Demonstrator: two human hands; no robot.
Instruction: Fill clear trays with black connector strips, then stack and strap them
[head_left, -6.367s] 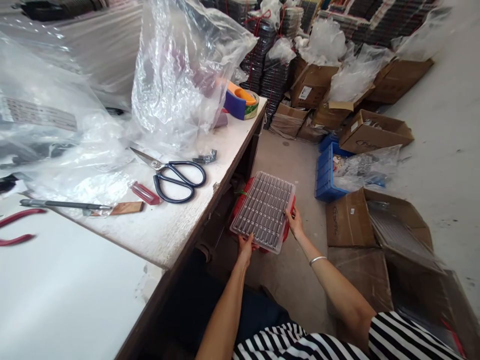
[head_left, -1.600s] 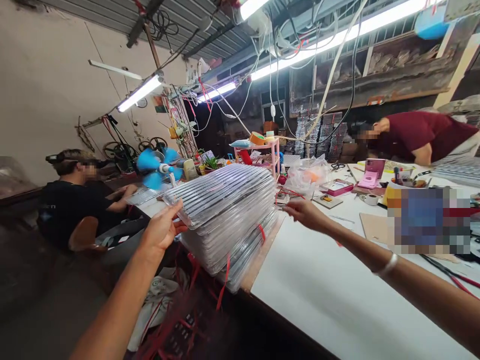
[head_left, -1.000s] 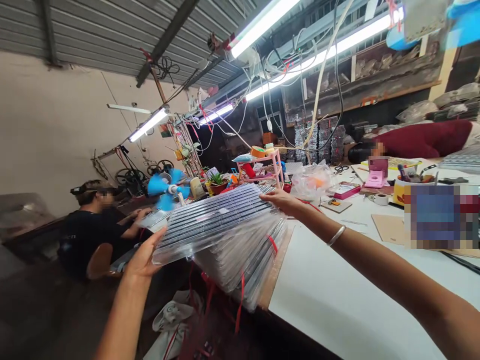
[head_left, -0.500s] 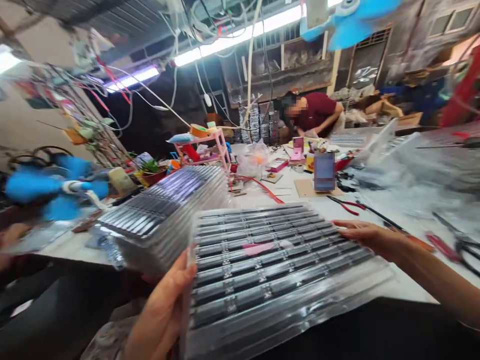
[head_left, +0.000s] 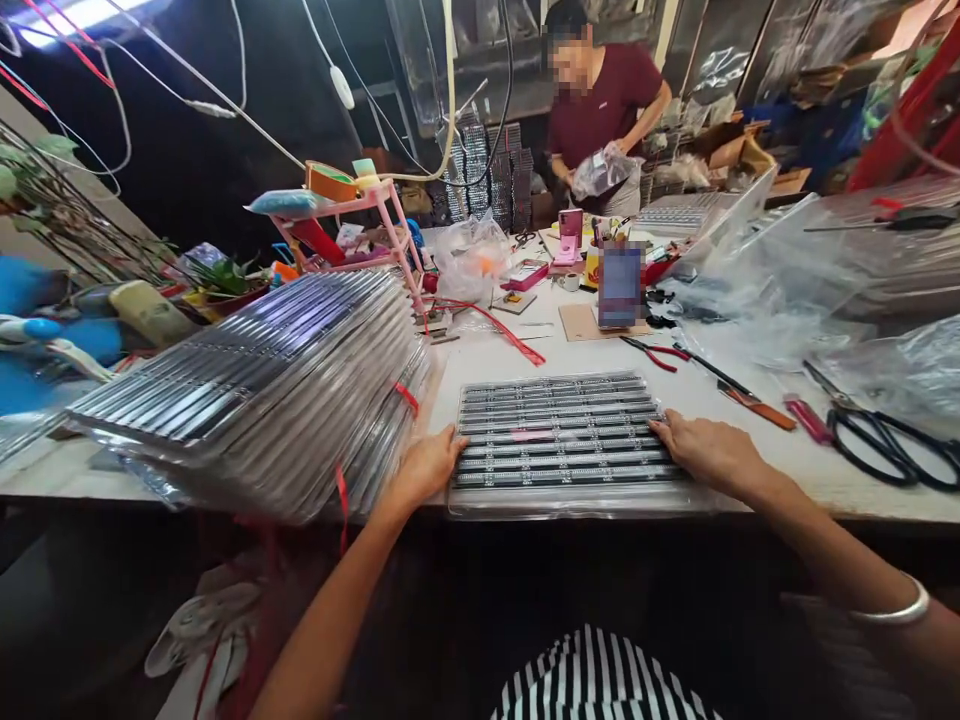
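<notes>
A clear plastic tray [head_left: 559,497] with rows of dark strips in it lies at the front edge of the white table, a small pink slip on its middle rows. My left hand [head_left: 431,463] grips the tray's left side, thumb on the rim. At the right side, my right hand [head_left: 701,450] holds the opposite rim, its fingers partly hidden. Just left of my left hand leans a tall stack of similar trays [head_left: 300,390], with bits of red ribbon sticking out of it.
Large black-handled scissors [head_left: 885,430], an orange-handled tool [head_left: 757,405] and red-handled pliers [head_left: 660,352] lie to the right. A phone [head_left: 621,288] stands behind the tray. A pink rack [head_left: 390,225] is at back left. Across the table a person [head_left: 607,100] holds a plastic bag.
The tray has come down from a tilted, raised position to lie flat on the table, both hands still on it. The person opposite has straightened up and now holds a bag.
</notes>
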